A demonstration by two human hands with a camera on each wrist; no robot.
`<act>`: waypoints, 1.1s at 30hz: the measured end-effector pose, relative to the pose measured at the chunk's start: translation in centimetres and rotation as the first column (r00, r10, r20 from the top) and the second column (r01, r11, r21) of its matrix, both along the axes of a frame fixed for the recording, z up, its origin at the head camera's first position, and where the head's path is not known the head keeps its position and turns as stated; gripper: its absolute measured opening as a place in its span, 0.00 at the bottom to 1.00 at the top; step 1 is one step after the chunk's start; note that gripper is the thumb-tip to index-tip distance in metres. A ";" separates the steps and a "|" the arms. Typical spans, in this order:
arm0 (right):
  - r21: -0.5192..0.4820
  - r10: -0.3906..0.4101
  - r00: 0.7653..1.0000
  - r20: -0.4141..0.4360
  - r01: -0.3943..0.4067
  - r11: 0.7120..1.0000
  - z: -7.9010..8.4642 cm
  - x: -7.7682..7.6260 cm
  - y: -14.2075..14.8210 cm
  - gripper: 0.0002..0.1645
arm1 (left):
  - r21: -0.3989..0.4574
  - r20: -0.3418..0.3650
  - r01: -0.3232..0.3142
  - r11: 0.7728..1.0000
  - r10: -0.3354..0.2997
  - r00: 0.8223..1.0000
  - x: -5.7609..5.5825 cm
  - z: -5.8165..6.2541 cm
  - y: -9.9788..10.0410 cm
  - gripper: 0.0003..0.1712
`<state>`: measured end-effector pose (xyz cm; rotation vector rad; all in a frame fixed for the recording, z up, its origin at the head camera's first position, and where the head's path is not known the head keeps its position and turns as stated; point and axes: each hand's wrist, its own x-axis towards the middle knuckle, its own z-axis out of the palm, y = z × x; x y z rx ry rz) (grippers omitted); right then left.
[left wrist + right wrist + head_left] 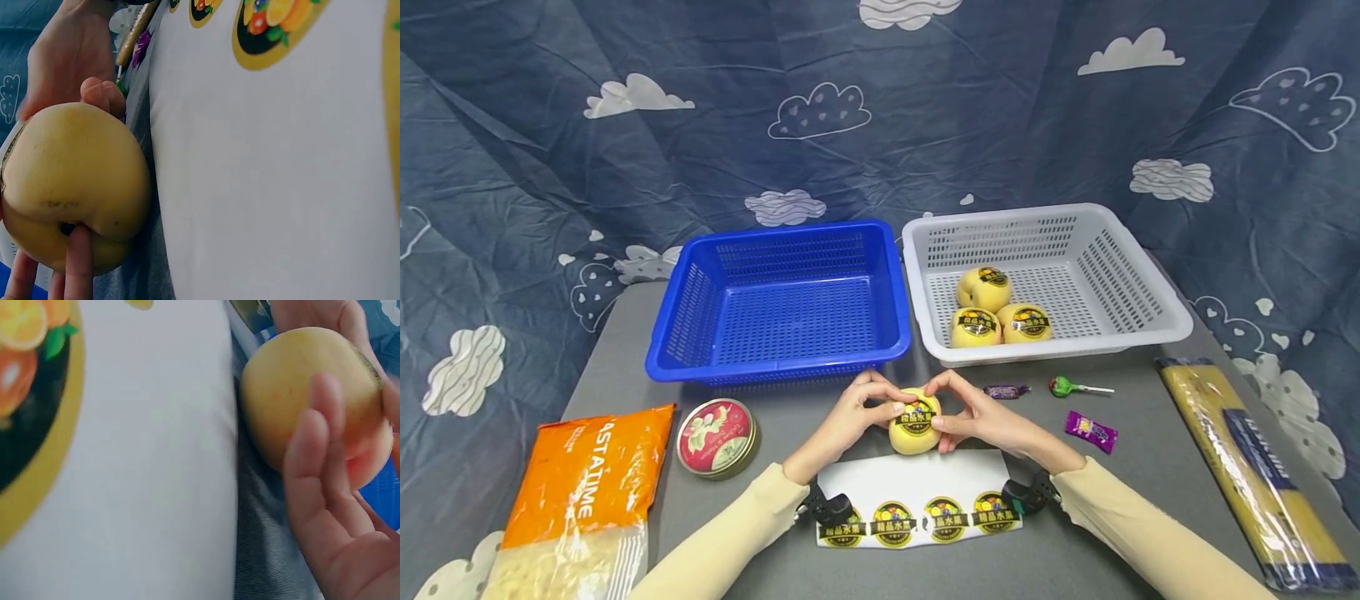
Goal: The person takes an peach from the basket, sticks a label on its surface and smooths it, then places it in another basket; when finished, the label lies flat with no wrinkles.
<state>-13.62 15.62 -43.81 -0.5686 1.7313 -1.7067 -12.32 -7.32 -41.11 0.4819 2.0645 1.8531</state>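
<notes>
Between both hands, in the head view, sits a yellow peach [906, 443] with a round black-and-gold fruit sticker [917, 417] on its upper side. My left hand [867, 406] grips it from the left, thumb at the sticker's edge. From the right, my right hand [967, 412] holds it, thumb on the sticker's opposite edge. One left fingertip [78, 259] lies at the peach's stem hollow in the left wrist view. Right fingers [306, 447] wrap its side in the right wrist view. Just in front lies a white sticker sheet [917, 479] with several stickers along its near edge.
Behind stand a blue basket [778, 367] and a white basket [1060, 343] holding three stickered peaches [983, 290]. Left are a round red tin [715, 437] and an orange pasta bag [595, 467]. Right are wrapped candies [1092, 431], a lollipop [1060, 386] and a spaghetti pack [1247, 467].
</notes>
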 end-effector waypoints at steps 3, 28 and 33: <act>-0.013 0.000 1.000 0.013 0.000 1.000 -0.2 -0.2 0.1 0.22 | 0.014 0.008 -0.001 1.000 0.001 1.000 -0.1 -0.4 0.0 0.13; 0.102 -0.009 0.999 -0.053 0.015 0.995 0.5 -0.4 -0.4 0.15 | -0.231 -0.357 -0.122 0.965 0.032 0.934 0.5 -2.8 1.1 0.18; 0.090 -0.009 0.999 -0.037 0.012 0.996 0.7 -0.4 -0.4 0.15 | -0.220 -0.366 -0.099 0.970 0.012 0.930 0.2 -3.0 0.8 0.19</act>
